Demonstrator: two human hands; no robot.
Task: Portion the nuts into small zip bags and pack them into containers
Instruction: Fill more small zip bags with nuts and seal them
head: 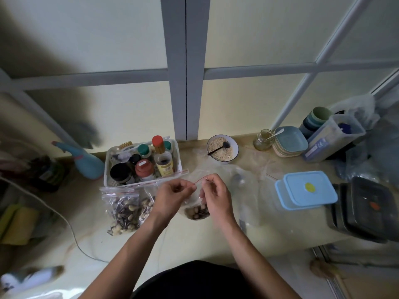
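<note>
Both hands, left (172, 196) and right (213, 197), pinched a small clear nut-filled zip bag (197, 210) mid-bench; white bottle basket (106, 169) behind, pale-blue lidded containers (306, 190) rightward.

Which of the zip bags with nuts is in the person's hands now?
The small zip bag at the centre: left hand and right hand pinch its red-lined top. The other filled bags lie on the counter to the left, untouched.

Held zip bag (197, 203) (nuts inside)
</note>
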